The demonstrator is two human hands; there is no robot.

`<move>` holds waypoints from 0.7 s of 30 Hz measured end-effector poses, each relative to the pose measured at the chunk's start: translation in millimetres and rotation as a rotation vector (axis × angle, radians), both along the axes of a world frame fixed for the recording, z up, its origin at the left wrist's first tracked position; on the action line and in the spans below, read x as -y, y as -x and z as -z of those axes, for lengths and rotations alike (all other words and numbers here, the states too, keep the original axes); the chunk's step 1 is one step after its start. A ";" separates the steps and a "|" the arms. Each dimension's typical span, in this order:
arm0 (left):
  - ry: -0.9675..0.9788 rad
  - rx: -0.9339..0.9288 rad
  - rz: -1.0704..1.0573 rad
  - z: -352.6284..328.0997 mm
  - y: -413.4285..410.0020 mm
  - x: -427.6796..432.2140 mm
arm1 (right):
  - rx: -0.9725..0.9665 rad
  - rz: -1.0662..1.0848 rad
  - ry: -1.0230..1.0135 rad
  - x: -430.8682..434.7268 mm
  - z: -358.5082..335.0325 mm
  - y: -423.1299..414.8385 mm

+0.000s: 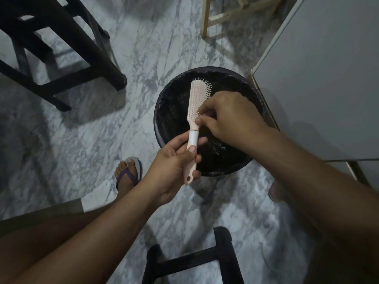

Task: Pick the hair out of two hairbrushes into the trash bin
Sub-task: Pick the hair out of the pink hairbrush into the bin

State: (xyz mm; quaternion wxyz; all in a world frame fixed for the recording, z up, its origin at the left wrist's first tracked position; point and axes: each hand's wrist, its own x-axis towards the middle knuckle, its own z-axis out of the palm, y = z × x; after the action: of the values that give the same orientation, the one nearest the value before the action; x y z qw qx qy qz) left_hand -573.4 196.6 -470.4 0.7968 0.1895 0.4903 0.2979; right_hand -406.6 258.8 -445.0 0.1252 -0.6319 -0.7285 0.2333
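Black stool: nearest of all, below both forearms, only its dark frame showing.
Left foot: in a flip-flop with a purple strap, flat on the marble floor just left of the left hand.
Left hand: fingers and thumb wrapped around the handle of the hairbrush, thumb lying along the handle just under its white band.
Hairbrush: pale pink, handle low in the left hand, head rising up and away over the open bin, bristles turned toward the right hand.
Right hand: to the right of the brush head, fingertips pinched together at the lowest bristles beside the neck; whether any hair sits between them is too small to tell.
Trash bin: round, black, with a dark liner, standing on the floor directly beneath both hands.
White cabinet: just right of the bin, past the right forearm.
Dark chair: well to the left, beyond the left hand.
Pale wooden frame: farthest off, beyond the bin.
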 end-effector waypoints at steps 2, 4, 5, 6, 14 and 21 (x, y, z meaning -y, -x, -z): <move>0.010 0.005 -0.008 -0.3 0.5 -0.1 | 0.039 -0.018 -0.020 0.0 2.4 2.5; 0.031 0.029 -0.020 -0.5 -0.5 1.9 | 0.056 -0.044 -0.018 -0.2 4.3 4.4; 0.041 0.046 -0.025 -0.6 -0.8 3.0 | 0.036 -0.055 -0.006 -0.4 4.7 4.2; 0.046 0.064 -0.027 -0.7 -0.5 3.8 | -0.010 -0.063 0.016 -1.3 5.3 2.9; 0.023 0.117 -0.018 -3.2 3.9 0.7 | -0.359 0.182 -0.048 -20.6 -4.9 -25.1; 0.008 0.105 0.027 -5.4 0.5 4.7 | -0.045 -0.033 -0.037 -10.5 -7.7 -11.4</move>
State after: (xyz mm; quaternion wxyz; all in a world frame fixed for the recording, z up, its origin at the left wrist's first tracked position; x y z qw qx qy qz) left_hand -573.9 191.9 -465.1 0.8261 0.1771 0.4465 0.2946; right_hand -395.2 269.3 -437.4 0.1494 -0.6118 -0.7401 0.2359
